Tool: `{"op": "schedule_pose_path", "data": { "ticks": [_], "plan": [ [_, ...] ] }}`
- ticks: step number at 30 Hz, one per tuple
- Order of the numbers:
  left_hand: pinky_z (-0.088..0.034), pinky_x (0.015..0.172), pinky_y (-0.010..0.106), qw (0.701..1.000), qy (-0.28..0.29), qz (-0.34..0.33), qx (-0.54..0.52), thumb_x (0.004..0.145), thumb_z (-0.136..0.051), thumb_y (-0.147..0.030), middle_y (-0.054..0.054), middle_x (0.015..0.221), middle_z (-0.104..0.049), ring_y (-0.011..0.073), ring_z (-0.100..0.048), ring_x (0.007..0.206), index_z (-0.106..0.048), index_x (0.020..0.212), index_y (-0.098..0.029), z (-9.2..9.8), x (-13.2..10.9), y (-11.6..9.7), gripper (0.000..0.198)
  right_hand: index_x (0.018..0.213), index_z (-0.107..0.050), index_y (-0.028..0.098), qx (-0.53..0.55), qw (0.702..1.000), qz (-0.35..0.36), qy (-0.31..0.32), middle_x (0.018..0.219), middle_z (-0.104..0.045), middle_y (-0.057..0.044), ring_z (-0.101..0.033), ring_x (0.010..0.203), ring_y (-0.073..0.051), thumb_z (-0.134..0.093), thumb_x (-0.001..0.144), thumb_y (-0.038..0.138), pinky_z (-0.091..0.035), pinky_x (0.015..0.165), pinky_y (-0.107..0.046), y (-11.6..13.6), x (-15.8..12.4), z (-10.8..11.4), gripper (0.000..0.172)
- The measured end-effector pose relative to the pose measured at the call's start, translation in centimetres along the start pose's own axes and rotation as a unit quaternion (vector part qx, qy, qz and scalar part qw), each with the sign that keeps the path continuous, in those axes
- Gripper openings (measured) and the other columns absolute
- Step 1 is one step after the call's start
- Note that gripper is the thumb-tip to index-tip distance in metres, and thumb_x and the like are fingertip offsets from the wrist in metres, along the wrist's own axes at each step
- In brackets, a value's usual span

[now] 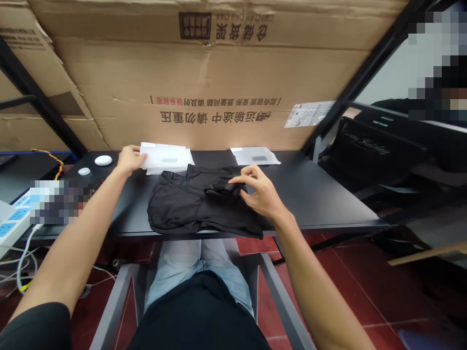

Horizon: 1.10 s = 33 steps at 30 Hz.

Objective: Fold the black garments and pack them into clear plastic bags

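Black garment [175,206] under the right hand [257,188], its cloth pinched, left hand [131,159] off its far-left corner, gripping white packets [166,155]

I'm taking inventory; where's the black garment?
The head view shows the black garment just left of centre, at the near edge of the desk, pinched by the right hand.

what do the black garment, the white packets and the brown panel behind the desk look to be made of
Black garment: probably a thin synthetic knit, smooth with a faint sheen, going by its soft folds.
White packets: likely frosted plastic, as they look thin and cloudy, though paper is possible.
Brown panel: almost surely matte cardboard, given its creases and printed lettering.
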<state>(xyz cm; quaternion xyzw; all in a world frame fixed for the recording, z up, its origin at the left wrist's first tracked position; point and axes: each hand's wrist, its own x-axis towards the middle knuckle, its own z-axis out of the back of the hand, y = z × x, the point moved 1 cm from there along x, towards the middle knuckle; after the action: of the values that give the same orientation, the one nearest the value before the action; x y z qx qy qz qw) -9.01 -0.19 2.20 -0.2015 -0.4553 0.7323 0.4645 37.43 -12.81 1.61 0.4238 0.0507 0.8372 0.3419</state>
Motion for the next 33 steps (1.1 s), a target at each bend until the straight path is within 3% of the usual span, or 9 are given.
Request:
{"op": "schedule_pose_path", "data": {
  "ticks": [4, 8, 12, 18, 21, 23, 25, 28, 33],
  "plan": [
    [-0.057, 0.109, 0.043, 0.990, 0.040, -0.057, 0.122, 0.083, -0.090, -0.029, 0.013, 0.118, -0.084, 0.0325, -0.078, 0.119, -0.074, 0.122, -0.015, -0.4, 0.7, 0.4, 0.044, 0.120, -0.082, 0.032, -0.003, 1.000, 0.001, 0.009, 0.108, -0.062, -0.005, -0.068, 0.097, -0.024, -0.059, 0.086, -0.001, -0.061, 0.093, -0.041, -0.8, 0.1, 0.2, 0.053],
    [-0.054, 0.114, 0.045, 0.979, 0.008, -0.097, 0.180, 0.092, -0.082, -0.039, 0.018, 0.134, -0.080, 0.0335, -0.075, 0.127, -0.070, 0.133, -0.015, -0.9, -0.7, -0.6, 0.049, 0.120, -0.080, 0.031, 0.000, 1.000, 0.005, 0.030, 0.111, -0.065, -0.006, -0.070, 0.099, -0.024, -0.059, 0.091, 0.003, -0.061, 0.093, -0.040, -1.2, 0.2, 0.6, 0.046],
    [-0.054, 0.114, 0.045, 0.958, 0.017, -0.229, 0.173, 0.098, -0.074, -0.040, 0.014, 0.135, -0.080, 0.0302, -0.073, 0.120, -0.072, 0.132, -0.018, -1.8, -5.6, -4.6, 0.040, 0.120, -0.079, 0.030, -0.010, 0.999, -0.001, 0.043, 0.114, -0.068, -0.007, -0.072, 0.101, -0.025, -0.059, 0.092, 0.004, -0.061, 0.095, -0.041, -1.8, -0.1, 0.7, 0.043],
    [-0.060, 0.096, 0.039, 0.896, 0.243, -0.352, 0.119, 0.100, -0.078, -0.051, 0.007, 0.120, -0.082, 0.0255, -0.075, 0.104, -0.077, 0.124, -0.024, -4.0, -16.3, -11.5, 0.036, 0.112, -0.077, 0.029, -0.018, 0.996, -0.051, 0.069, 0.118, -0.072, -0.007, -0.074, 0.109, -0.027, -0.056, 0.084, 0.002, -0.060, 0.101, -0.042, -2.7, -1.6, 1.0, 0.045],
    [-0.061, 0.102, 0.042, 0.855, 0.304, -0.396, 0.139, 0.098, -0.083, -0.053, 0.007, 0.122, -0.081, 0.0279, -0.076, 0.113, -0.075, 0.129, -0.025, -6.1, -21.1, -12.9, 0.042, 0.104, -0.077, 0.028, -0.015, 0.994, -0.075, 0.077, 0.116, -0.076, -0.008, -0.075, 0.110, -0.030, -0.058, 0.091, 0.009, -0.060, 0.104, -0.047, -2.8, -2.2, 1.7, 0.030],
    [-0.061, 0.106, 0.044, 0.841, 0.305, -0.416, 0.163, 0.097, -0.085, -0.054, 0.009, 0.131, -0.079, 0.0306, -0.074, 0.125, -0.072, 0.138, -0.025, -8.0, -23.7, -13.2, 0.051, 0.103, -0.077, 0.028, -0.006, 0.993, -0.091, 0.074, 0.111, -0.080, -0.007, -0.076, 0.108, -0.030, -0.061, 0.097, 0.016, -0.060, 0.104, -0.048, -2.9, -2.4, 2.2, 0.021],
    [-0.062, 0.104, 0.045, 0.832, 0.284, -0.430, 0.206, 0.097, -0.086, -0.054, 0.012, 0.138, -0.076, 0.0338, -0.071, 0.133, -0.068, 0.144, -0.024, -9.9, -25.5, -13.3, 0.058, 0.106, -0.077, 0.029, 0.011, 0.992, -0.116, 0.055, 0.108, -0.083, -0.005, -0.078, 0.105, -0.030, -0.062, 0.101, 0.023, -0.061, 0.102, -0.047, -2.9, -2.6, 2.6, 0.017],
    [-0.063, 0.097, 0.043, 0.822, 0.255, -0.438, 0.261, 0.102, -0.081, -0.044, 0.014, 0.142, -0.074, 0.0348, -0.069, 0.135, -0.068, 0.142, -0.023, -12.1, -27.0, -13.3, 0.047, 0.110, -0.075, 0.029, 0.039, 0.988, -0.150, 0.013, 0.106, -0.084, -0.005, -0.080, 0.102, -0.029, -0.063, 0.106, 0.032, -0.064, 0.099, -0.046, -2.9, -2.7, 2.6, 0.014],
    [-0.062, 0.089, 0.044, 0.851, 0.268, -0.406, 0.199, 0.109, -0.068, -0.032, 0.014, 0.134, -0.077, 0.0335, -0.076, 0.122, -0.069, 0.139, -0.028, -12.8, -26.3, -12.9, 0.030, 0.108, -0.072, 0.028, 0.051, 0.989, -0.142, -0.014, 0.110, -0.084, -0.006, -0.081, 0.102, -0.029, -0.072, 0.104, 0.038, -0.066, 0.102, -0.049, -2.7, -2.6, 1.8, 0.011]
  ]
}}
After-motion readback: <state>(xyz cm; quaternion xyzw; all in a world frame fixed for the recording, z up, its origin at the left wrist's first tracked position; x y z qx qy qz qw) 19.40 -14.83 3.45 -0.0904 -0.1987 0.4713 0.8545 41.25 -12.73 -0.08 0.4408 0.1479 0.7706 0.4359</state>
